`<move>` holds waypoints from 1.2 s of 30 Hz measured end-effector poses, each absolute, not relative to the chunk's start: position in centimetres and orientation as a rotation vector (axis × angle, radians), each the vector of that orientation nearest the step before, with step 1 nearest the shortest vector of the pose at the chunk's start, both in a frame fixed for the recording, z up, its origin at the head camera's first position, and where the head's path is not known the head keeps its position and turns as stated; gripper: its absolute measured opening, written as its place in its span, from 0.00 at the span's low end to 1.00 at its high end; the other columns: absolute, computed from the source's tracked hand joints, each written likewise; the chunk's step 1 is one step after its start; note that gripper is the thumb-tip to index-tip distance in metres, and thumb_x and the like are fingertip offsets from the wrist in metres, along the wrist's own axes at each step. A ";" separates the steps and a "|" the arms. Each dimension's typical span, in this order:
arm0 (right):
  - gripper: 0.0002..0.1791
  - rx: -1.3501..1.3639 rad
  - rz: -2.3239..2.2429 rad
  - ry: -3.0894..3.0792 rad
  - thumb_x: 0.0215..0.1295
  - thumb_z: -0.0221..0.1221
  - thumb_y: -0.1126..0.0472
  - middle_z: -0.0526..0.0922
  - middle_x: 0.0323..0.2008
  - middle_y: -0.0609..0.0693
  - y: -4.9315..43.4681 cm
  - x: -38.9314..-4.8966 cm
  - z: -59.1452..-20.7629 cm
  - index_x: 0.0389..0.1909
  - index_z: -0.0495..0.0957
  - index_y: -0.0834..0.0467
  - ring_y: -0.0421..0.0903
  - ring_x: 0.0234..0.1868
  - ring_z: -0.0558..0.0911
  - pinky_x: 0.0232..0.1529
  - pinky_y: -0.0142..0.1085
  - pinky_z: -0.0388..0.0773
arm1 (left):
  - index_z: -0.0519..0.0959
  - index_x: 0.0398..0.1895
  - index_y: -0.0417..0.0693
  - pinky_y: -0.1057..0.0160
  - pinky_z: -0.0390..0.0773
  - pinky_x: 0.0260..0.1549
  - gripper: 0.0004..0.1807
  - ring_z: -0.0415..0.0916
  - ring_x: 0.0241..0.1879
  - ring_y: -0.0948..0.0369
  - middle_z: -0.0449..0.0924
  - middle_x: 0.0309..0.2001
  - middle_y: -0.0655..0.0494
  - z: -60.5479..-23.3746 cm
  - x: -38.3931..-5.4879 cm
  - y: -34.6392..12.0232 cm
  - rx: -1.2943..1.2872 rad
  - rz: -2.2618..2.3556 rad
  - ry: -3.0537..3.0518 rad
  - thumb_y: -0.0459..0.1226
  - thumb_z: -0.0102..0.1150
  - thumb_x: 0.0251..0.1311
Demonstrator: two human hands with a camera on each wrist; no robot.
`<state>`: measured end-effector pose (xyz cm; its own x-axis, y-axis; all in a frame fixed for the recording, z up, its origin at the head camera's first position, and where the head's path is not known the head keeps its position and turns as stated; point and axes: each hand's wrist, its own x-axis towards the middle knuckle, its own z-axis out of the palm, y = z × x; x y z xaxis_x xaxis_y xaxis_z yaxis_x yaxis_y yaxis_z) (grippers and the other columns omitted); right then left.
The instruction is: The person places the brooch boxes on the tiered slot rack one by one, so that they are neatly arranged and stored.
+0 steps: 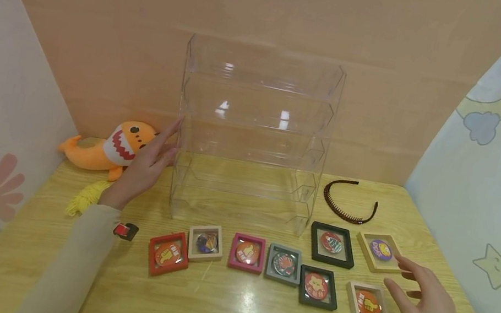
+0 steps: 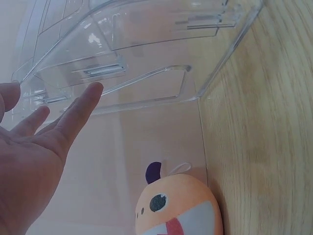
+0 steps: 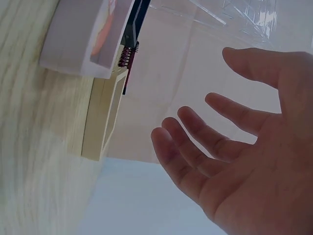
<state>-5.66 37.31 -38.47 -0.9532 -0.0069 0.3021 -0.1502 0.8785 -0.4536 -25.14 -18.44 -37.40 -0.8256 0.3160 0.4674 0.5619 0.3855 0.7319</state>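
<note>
A clear acrylic tiered rack (image 1: 244, 189) stands upright on the table. At its left side is my left hand (image 1: 148, 164), fingers extended; in the left wrist view the fingers (image 2: 80, 110) reach up to the rack's clear panel, and contact is hard to tell. My right hand (image 1: 429, 311) hovers at the right with relaxed, spread fingers, holding nothing. Nearest to it are a wooden-framed purple badge (image 1: 381, 250) and a pale-framed orange badge (image 1: 370, 304). The right wrist view shows the hand (image 3: 244, 142) apart from the frames' edges.
More framed badges lie in front of the rack: red (image 1: 168, 255), cream (image 1: 206, 243), pink (image 1: 247, 253), grey (image 1: 284, 264) and two black ones (image 1: 318, 287). A dark toothed headband (image 1: 346, 214) lies right of the rack. An orange shark plush (image 1: 94, 156) and yellow yarn (image 1: 89, 197) are left.
</note>
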 end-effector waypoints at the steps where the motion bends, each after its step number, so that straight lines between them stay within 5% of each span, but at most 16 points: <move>1: 0.28 0.113 0.701 -2.759 0.67 0.67 0.60 0.77 0.57 0.61 37.4 -5.6 -38.6 0.64 0.73 0.66 0.42 0.51 0.73 0.36 0.17 0.71 | 0.45 0.82 0.73 0.42 0.80 0.52 0.38 0.68 0.67 0.44 0.50 0.80 0.57 -37.4 -25.1 -18.4 -0.774 -1.414 -2.397 0.33 0.44 0.79; 5: 0.28 0.081 0.675 -2.787 0.68 0.66 0.58 0.75 0.57 0.65 37.8 -5.6 -38.8 0.64 0.72 0.67 0.60 0.51 0.75 0.35 0.20 0.72 | 0.46 0.83 0.66 0.40 0.79 0.52 0.37 0.67 0.67 0.41 0.50 0.80 0.50 -36.9 -24.4 -18.2 -0.758 -1.420 -2.407 0.31 0.44 0.79; 12: 0.32 0.042 0.610 -2.864 0.70 0.65 0.54 0.72 0.56 0.71 38.5 -6.2 -39.3 0.66 0.69 0.70 0.67 0.50 0.74 0.34 0.43 0.81 | 0.46 0.83 0.52 0.35 0.76 0.54 0.34 0.68 0.66 0.36 0.50 0.79 0.42 -34.7 -22.4 -17.4 -0.761 -1.398 -2.422 0.30 0.42 0.79; 20: 0.37 0.022 0.580 -2.929 0.72 0.61 0.51 0.69 0.55 0.78 39.4 -7.0 -39.7 0.66 0.64 0.76 0.72 0.50 0.72 0.41 0.65 0.74 | 0.45 0.83 0.61 0.36 0.75 0.56 0.36 0.67 0.67 0.39 0.49 0.80 0.49 -35.0 -22.6 -17.5 -0.743 -1.412 -2.423 0.30 0.43 0.79; 36: 0.51 -0.124 0.573 -3.163 0.76 0.52 0.41 0.61 0.53 0.90 40.9 -9.9 -39.6 0.63 0.51 0.91 0.84 0.52 0.65 0.50 0.73 0.68 | 0.46 0.83 0.55 0.37 0.76 0.55 0.35 0.66 0.67 0.37 0.50 0.79 0.42 -34.1 -21.8 -17.2 -0.747 -1.446 -2.428 0.30 0.42 0.79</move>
<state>-9.94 40.93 -39.60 -0.9942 0.0620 -0.0875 0.0888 0.9337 -0.3469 -21.83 -17.24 -34.09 -0.8473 0.3123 0.4296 0.5265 0.3874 0.7568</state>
